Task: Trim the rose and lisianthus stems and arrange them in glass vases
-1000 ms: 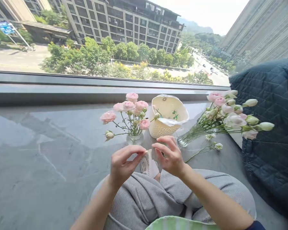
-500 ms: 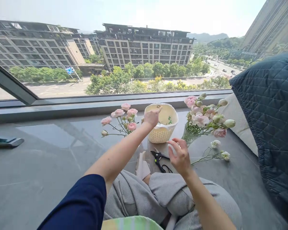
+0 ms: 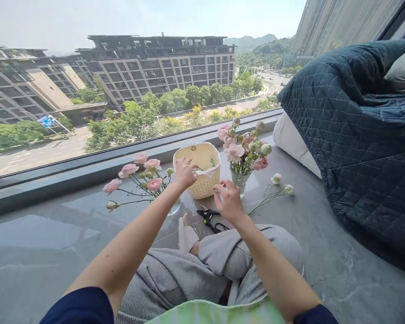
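Observation:
My left hand (image 3: 185, 173) is over the near left rim of a cream woven-pattern basket (image 3: 204, 186), fingers spread and nothing visible in them. A liner folds over the basket's rim, and green bits show inside. My right hand (image 3: 230, 200) hovers at the basket's front right, its fingers loosely bent and apart, with no held thing visible. Below it lie black pruning shears (image 3: 209, 217) on the floor. Pink ranunculus flowers (image 3: 154, 184) stand in a glass vase (image 3: 175, 208) at left, partly hidden by my left forearm. A second glass vase (image 3: 241, 180) holds pink blooms (image 3: 235, 152) and buds.
Cut stems with white flowers (image 3: 276, 179) lie on the grey floor (image 3: 70, 261) to the right. Beyond them is a dark quilted cover (image 3: 351, 148) over something bulky. A window frame (image 3: 87, 171) runs behind the flowers. My crossed legs (image 3: 185, 270) are in front.
The view has turned right, so things sit further left. My left hand has drawn back from the basket's inside to its near rim and spread its fingers. My right hand stays nearby.

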Available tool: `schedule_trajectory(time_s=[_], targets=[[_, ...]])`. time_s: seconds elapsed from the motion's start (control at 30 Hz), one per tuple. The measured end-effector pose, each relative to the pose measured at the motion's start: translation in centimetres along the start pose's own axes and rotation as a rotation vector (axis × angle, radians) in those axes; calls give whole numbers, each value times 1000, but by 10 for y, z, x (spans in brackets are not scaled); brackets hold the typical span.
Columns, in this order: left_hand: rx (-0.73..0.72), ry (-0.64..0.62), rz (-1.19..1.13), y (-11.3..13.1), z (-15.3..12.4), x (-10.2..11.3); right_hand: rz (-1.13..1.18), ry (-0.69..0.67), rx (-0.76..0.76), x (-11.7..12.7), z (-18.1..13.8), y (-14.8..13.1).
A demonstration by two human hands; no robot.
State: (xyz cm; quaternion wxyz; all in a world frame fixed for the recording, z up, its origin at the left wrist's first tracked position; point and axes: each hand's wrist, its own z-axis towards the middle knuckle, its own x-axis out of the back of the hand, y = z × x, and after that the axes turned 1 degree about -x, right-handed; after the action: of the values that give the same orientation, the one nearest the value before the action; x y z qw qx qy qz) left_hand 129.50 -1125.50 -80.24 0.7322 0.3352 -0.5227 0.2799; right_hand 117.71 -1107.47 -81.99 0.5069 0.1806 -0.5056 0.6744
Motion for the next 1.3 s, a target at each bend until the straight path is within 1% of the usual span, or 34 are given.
schedule_trajectory(time_s=[0.1,0.2,0.23,0.3,0.37,0.47,0.53,0.6,0.7,0.8,0.9,1.03,1.13,1.3], targets=[[-54,19,-168,13,-13,-1,-30,-16,-150,16,8,15],[-110,-37,-320,34,-25,-3,-64,-78,-326,39,14,38],[-132,-46,-364,42,-28,-4,-70,-79,-384,46,15,46],[-180,-40,-455,60,-30,-8,-74,-32,-471,58,17,60],[-196,-30,-566,77,-29,-11,-61,51,-510,64,18,72],[-157,-21,-735,102,-24,-18,4,172,-510,62,20,85],[-154,-9,-804,117,-19,-23,53,230,-490,56,22,91],[-166,8,-836,128,-15,-30,95,271,-453,51,27,94],[-144,21,-847,140,-10,-40,143,306,-404,44,35,96],[-122,42,-824,144,-5,-47,158,339,-394,40,42,94],[-101,66,-804,144,-3,-49,146,366,-403,37,44,92],[-91,40,-829,144,-5,-46,117,430,-399,35,42,90],[-100,37,-878,145,-6,-44,137,483,-384,33,40,90],[-112,44,-929,144,-5,-37,200,589,-304,35,41,90]])
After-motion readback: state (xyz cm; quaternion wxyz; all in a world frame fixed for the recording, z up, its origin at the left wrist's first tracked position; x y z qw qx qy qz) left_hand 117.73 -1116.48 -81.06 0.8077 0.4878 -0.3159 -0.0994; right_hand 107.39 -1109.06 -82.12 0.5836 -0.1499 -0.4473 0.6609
